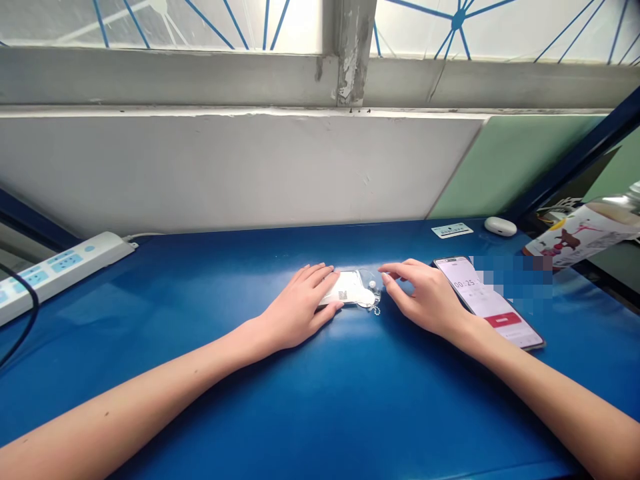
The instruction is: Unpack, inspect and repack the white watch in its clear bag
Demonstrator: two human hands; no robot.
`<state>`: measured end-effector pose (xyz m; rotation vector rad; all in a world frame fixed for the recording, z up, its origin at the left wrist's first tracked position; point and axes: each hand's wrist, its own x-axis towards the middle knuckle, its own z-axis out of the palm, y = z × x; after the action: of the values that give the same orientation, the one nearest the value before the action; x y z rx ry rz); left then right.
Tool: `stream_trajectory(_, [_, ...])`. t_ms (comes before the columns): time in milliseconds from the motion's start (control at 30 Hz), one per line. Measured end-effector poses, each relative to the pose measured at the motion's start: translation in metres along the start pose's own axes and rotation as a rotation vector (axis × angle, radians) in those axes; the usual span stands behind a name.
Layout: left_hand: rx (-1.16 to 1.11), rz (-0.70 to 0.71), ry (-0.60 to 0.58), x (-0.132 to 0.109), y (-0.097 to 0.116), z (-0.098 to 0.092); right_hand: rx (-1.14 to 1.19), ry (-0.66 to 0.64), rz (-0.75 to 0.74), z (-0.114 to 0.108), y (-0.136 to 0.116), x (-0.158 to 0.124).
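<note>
A clear card holder (350, 288) with a white insert, a small dark code print and a beaded chain at its right end lies on the blue table (320, 400). My left hand (305, 299) rests on its left part, fingers stretched out and thumb along the near edge, hiding that end. Just right of the holder's clear end is my right hand (423, 293). Its thumb and index finger are apart with nothing seen between them; the fingertips are close to the clear edge, and I cannot tell whether they touch it.
A phone (493, 303) showing a timer lies beside my right wrist. Behind it are a small printed card (452, 231) and a white earbud case (501, 227). A labelled bottle (585, 230) leans at far right. A white power strip (65, 267) with a black cable sits at left.
</note>
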<state>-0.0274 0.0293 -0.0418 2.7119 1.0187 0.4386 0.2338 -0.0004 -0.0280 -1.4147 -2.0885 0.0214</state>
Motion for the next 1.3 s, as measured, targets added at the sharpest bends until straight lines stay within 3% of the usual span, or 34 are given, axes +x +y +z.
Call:
stream_trajectory(100, [-0.001, 0.003, 0.005, 0.0, 0.0, 0.0, 0.036, -0.039, 0.029, 0.001, 0.0, -0.002])
stream_trajectory(467, [-0.03, 0.023, 0.046, 0.0, 0.0, 0.0, 0.399, -0.19, -0.077, 0.005, -0.003, -0.005])
stream_trajectory(767, [0.001, 0.03, 0.021, 0.0, -0.001, 0.001, 0.321, -0.248, -0.142, 0.01, -0.002, -0.008])
stream_trajectory(1033, [-0.003, 0.033, 0.029, -0.001, -0.003, 0.002, 0.21, -0.198, -0.265, 0.018, 0.0, -0.012])
stream_trajectory(1300, [0.039, 0.043, -0.009, 0.0, -0.001, 0.0, 0.219, -0.224, -0.218, 0.02, -0.002, -0.014])
